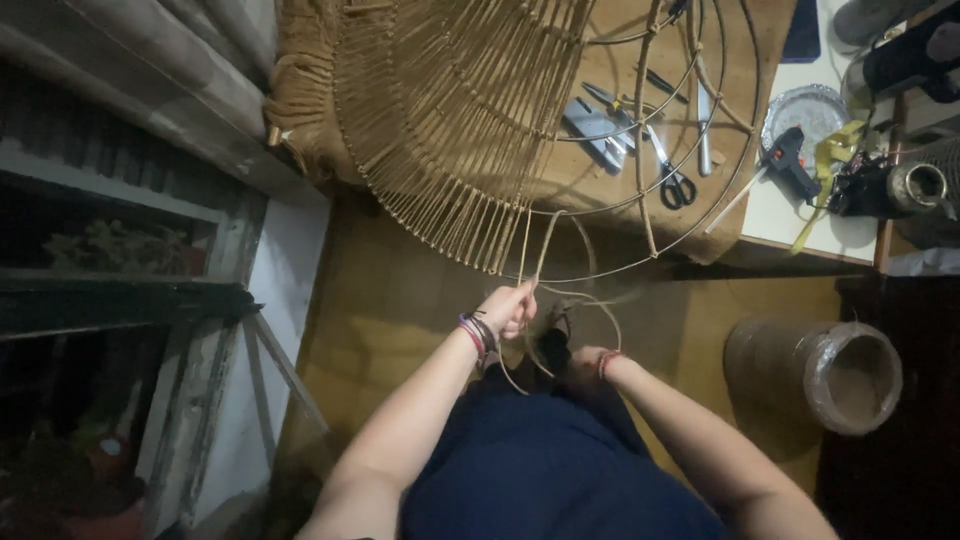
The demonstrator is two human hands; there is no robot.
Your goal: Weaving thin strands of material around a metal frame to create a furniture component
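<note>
A round wire frame (745, 130) lies over a table edge, its left part wrapped with tan cord strands (450, 120). Loose lengths of tan cord (540, 250) hang down from the frame's lower rim. My left hand (508, 308) is raised below the rim and is closed around these hanging cords. My right hand (583, 362) sits lower, near my lap, mostly hidden behind the cords and dark clothing; a cord loop (600, 305) runs toward it. Both wrists wear bracelets.
On the table under the frame lie scissors (672, 178), pliers (600, 125) and other tools. A glue gun (790, 160) and foil dish (805, 110) sit on a white board. A large cord spool in plastic (815, 372) lies on the floor at right. Shelves stand left.
</note>
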